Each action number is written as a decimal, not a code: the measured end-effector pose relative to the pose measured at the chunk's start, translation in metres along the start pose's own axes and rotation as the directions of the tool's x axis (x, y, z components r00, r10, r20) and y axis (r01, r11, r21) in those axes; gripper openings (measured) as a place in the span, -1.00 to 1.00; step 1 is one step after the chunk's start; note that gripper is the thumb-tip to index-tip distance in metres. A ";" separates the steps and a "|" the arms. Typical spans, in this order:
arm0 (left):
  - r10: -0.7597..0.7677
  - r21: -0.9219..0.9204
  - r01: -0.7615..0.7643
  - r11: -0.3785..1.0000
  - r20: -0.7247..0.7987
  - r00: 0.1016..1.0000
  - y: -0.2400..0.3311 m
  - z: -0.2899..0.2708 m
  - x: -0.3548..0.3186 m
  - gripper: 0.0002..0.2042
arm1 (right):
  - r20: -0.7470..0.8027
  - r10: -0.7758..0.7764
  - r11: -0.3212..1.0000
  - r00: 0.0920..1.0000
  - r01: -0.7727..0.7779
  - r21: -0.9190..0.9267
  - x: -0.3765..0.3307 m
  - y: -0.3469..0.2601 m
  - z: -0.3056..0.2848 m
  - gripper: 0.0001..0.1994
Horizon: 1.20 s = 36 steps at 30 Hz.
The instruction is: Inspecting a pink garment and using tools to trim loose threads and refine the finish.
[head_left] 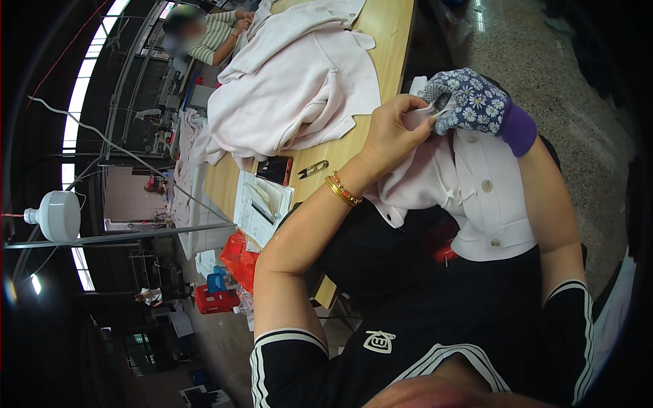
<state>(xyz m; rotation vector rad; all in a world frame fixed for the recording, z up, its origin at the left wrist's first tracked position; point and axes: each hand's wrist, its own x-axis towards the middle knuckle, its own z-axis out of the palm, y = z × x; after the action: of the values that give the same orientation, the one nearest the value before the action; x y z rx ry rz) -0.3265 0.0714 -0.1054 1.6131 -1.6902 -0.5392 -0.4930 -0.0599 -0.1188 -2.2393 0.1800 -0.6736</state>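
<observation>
A pale pink buttoned garment (pixel 493 194), with white drawstrings and a row of round buttons, lies across my lap. My left hand (pixel 401 129), bare and with gold and red bracelets at the wrist, pinches an edge of it between thumb and fingers. Close against those fingertips is my right hand (pixel 469 102), in a dark floral glove with a purple cuff. Its fingers are curled in on the same edge of cloth, held up above my lap. Something small and dark shows between the gloved fingers, too hidden to name.
More pale pink garments (pixel 292 95) lie heaped on the wooden table (pixel 391 41) to the left. Nearer are thread snips (pixel 313 169), a dark phone-like item (pixel 275 170) and papers (pixel 255 204). Across the table a co-worker (pixel 218 41) handles cloth. A red bag (pixel 238 262) hangs by the table's edge.
</observation>
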 end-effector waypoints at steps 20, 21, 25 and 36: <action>-0.001 -0.150 0.002 0.989 0.006 1.000 -0.013 -0.003 0.003 -0.81 | 0.041 0.159 0.918 0.986 -0.163 0.360 -0.009 -0.008 0.001 -0.72; 0.003 -0.168 0.001 0.986 0.019 1.000 -0.011 -0.004 0.002 -0.83 | 0.028 0.144 0.933 0.989 -0.145 0.328 -0.009 -0.009 0.000 -0.73; -0.002 -0.171 0.000 0.985 -0.006 1.000 -0.004 -0.004 0.002 -0.84 | 0.004 0.101 0.980 0.995 -0.100 0.173 -0.005 -0.008 0.000 -0.73; 0.215 0.339 -0.166 0.926 -0.111 0.970 -0.007 0.007 0.018 -0.85 | -0.147 -0.299 0.833 0.943 0.183 -0.522 -0.001 0.026 0.024 -0.71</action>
<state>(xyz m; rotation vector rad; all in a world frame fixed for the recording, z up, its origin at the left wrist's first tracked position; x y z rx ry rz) -0.3265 0.0520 -0.1115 1.6430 -1.8705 -0.0383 -0.4797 -0.0619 -0.1513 -2.7118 0.2007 -1.1267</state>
